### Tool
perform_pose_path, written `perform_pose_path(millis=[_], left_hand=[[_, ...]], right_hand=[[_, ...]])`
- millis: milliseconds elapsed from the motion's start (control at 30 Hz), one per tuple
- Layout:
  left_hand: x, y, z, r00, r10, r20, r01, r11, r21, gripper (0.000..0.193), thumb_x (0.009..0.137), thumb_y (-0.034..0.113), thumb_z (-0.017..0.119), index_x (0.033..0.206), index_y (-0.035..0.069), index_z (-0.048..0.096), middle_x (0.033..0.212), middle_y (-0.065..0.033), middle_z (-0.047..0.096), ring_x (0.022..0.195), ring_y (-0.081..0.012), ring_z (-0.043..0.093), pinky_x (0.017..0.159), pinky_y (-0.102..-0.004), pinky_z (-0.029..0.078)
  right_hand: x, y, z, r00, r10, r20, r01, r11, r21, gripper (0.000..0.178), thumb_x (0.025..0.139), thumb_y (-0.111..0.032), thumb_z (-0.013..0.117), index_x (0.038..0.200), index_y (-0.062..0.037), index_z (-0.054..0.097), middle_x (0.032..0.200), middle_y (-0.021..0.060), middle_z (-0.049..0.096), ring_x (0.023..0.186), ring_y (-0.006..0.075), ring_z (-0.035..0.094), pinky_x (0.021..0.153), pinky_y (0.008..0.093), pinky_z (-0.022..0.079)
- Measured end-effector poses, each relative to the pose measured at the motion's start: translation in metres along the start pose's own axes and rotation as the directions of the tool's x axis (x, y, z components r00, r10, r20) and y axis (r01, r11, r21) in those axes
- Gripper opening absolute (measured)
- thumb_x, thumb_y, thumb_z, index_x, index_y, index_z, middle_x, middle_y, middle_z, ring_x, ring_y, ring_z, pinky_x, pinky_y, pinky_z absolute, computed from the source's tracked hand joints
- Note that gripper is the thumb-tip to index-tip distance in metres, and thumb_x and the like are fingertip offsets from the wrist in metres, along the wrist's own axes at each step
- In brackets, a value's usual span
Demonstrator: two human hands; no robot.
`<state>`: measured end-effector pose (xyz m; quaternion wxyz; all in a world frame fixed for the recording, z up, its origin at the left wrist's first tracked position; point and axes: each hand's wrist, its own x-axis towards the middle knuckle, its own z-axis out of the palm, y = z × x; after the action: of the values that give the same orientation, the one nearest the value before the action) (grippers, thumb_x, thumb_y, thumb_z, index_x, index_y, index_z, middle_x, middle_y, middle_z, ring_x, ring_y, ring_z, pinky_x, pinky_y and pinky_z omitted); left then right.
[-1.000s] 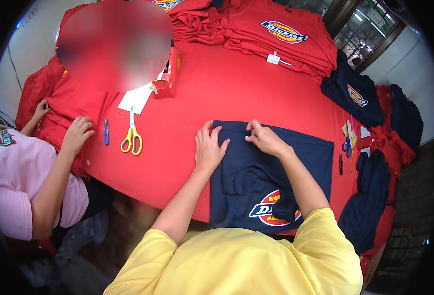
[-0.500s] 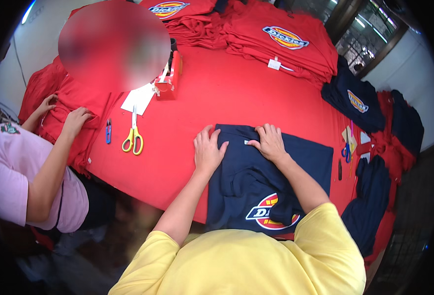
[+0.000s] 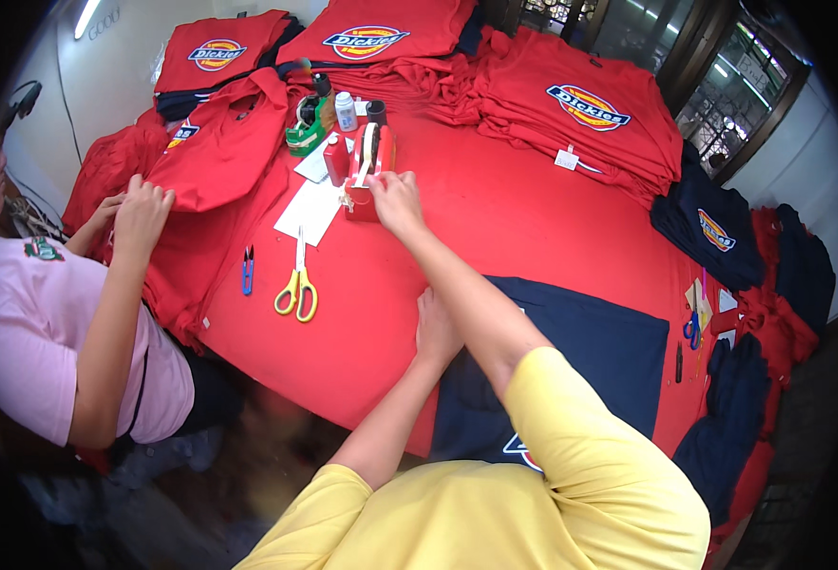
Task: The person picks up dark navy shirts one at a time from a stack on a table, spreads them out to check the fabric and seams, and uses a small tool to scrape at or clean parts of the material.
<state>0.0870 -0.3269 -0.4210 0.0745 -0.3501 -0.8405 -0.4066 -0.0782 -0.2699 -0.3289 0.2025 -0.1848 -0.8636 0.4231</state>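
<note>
A navy garment (image 3: 580, 332) with a printed oval badge lies on the red-covered table in front of me, partly behind my right arm. At its upper left edge rests my left hand (image 3: 438, 331), fingers stretched out, partly hidden by my right forearm. My right hand (image 3: 396, 201) reaches over to a red tape dispenser (image 3: 362, 206) holding a pale roll. Its fingers are pinched at the dispenser's front end; whatever lies between them is too small to make out.
Yellow-handled scissors (image 3: 297, 293) and blue thread snips (image 3: 248, 271) lie left. Beyond them are a white paper (image 3: 309, 211), a white bottle (image 3: 346, 111) and a green tape dispenser (image 3: 306, 136). Red shirt stacks (image 3: 571, 85) line the back. A co-worker's hand (image 3: 143, 214) lifts a red shirt (image 3: 224, 157).
My right hand has left the navy garment and moved forward and left to the red dispenser. My left hand stays by the garment's edge. The co-worker has raised the red shirt.
</note>
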Motion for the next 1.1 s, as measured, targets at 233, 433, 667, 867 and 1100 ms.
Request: perform_pose_path(millis=[233,433,667,867,1100], left_hand=[[-0.002,0.003,0.023,0.999,0.000,-0.046,-0.008,0.984,-0.179,0.050,0.091,0.020,0.065,0.133,0.001,0.050,0.141,-0.0161,0.041,0.130,-0.0301,0.042,0.112,-0.0385,0.032],[0.006,-0.003,-0.006,0.996,0.028,-0.079,-0.023,0.997,0.072,0.046,0.078,0.018,0.072,0.121,0.008,0.060,0.129,-0.0117,0.050,0.116,-0.0322,0.050,0.100,-0.0444,0.039],[0.002,0.003,0.018,0.997,-0.011,-0.073,-0.002,0.983,-0.182,0.041,0.083,0.019,0.069,0.121,0.006,0.059,0.132,-0.0139,0.049,0.123,-0.0348,0.045,0.103,-0.0463,0.036],[0.004,0.002,-0.002,0.999,-0.025,-0.022,0.027,0.995,0.096,0.038,0.085,0.017,0.067,0.121,0.007,0.060,0.132,-0.0145,0.049,0.120,-0.0334,0.049,0.101,-0.0457,0.038],[0.007,0.013,0.006,1.000,0.016,-0.025,-0.013,0.994,0.105,0.027,0.084,0.015,0.067,0.111,0.009,0.065,0.128,-0.0104,0.052,0.117,-0.0290,0.051,0.100,-0.0430,0.039]], right_hand=[[0.030,-0.020,0.037,0.878,0.461,-0.131,-0.344,0.796,0.499,0.023,0.083,-0.022,0.074,0.084,0.0005,0.070,0.091,0.0161,0.063,0.084,0.0274,0.063,0.079,0.0388,0.049],[-0.028,-0.016,0.080,0.881,0.445,-0.161,-0.331,0.823,0.462,0.019,0.081,-0.029,0.076,0.080,-0.0101,0.071,0.135,0.0121,0.044,0.126,0.0347,0.042,0.104,0.0467,0.036],[-0.016,0.044,0.021,0.959,0.273,-0.080,-0.255,0.949,0.185,0.021,0.085,-0.025,0.070,0.085,-0.0050,0.066,0.096,0.0155,0.064,0.090,0.0324,0.063,0.079,0.0427,0.050],[-0.112,0.077,-0.150,0.969,-0.181,0.170,0.201,0.974,-0.108,0.030,0.089,-0.033,0.067,0.089,-0.0025,0.067,0.076,0.0166,0.066,0.072,0.0315,0.066,0.065,0.0414,0.050],[-0.223,0.207,-0.406,0.903,0.425,0.057,-0.198,0.531,-0.824,0.030,0.090,-0.036,0.064,0.089,-0.0059,0.067,0.083,0.0139,0.068,0.087,0.0329,0.066,0.076,0.0438,0.050]])
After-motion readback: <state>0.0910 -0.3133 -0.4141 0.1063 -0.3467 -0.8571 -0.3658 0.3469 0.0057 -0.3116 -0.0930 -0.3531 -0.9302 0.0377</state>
